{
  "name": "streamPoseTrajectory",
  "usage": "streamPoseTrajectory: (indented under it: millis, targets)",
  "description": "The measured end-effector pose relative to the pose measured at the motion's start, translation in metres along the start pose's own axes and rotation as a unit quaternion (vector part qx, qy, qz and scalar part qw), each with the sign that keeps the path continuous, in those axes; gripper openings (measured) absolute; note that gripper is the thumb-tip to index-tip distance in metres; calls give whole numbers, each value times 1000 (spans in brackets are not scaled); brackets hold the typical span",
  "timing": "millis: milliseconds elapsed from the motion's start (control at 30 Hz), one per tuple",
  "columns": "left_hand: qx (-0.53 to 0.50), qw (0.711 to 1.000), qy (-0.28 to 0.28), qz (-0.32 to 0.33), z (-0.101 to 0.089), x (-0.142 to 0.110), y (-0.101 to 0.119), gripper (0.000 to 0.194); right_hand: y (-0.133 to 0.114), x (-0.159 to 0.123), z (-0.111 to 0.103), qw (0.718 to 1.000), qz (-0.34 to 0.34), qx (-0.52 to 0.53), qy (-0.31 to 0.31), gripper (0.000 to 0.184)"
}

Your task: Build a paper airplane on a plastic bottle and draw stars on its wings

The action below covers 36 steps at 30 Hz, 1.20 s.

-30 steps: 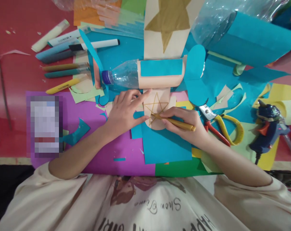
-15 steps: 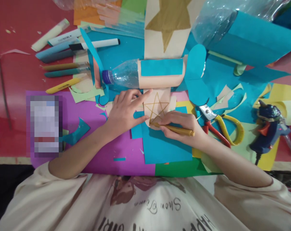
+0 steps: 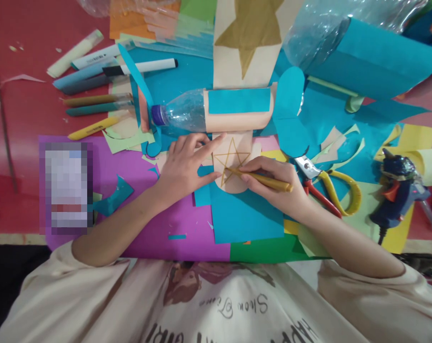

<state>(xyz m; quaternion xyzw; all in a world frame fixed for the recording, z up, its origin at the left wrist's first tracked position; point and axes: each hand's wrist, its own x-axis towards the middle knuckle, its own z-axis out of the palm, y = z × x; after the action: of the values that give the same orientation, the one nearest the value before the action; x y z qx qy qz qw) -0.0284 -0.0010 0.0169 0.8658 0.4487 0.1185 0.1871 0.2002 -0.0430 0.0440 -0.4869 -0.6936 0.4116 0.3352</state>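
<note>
My right hand (image 3: 273, 183) is closed around a gold-brown marker (image 3: 269, 181). Its tip is at the lower left part of a star outline on a beige paper piece (image 3: 237, 185) with a rounded near end. My left hand (image 3: 189, 164) lies with fingers spread, the index fingertip and thumb at the paper's left edge. Just beyond the paper lies a clear plastic bottle (image 3: 185, 112) with a purple cap, wrapped in beige paper with a blue strip (image 3: 239, 100). Blue paper (image 3: 249, 219) lies underneath the beige piece.
Red-and-yellow-handled pliers (image 3: 325, 183) lie right of my right hand, with a blue glue gun (image 3: 397, 190) further right. Several markers (image 3: 90, 76) lie at the upper left. A blurred-out phone-like object (image 3: 67, 186) rests on purple paper. Beyond the bottle is a gold star (image 3: 249, 33).
My right hand has moved the marker tip up and slightly right, from the star's lower left point to inside its lower left arm. My left hand has stayed put.
</note>
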Motion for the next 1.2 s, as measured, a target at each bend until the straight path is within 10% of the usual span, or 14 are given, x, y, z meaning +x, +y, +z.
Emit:
streamPoseTrajectory:
  millis: [900, 1200]
  targets:
    - [0, 1000, 10, -1, 0, -1, 1, 69, -4, -2, -1, 991, -103, 21, -84, 4]
    - [8, 1000, 18, 19, 2, -1, -1, 73, 0, -4, -2, 1000, 0, 9, -11, 8]
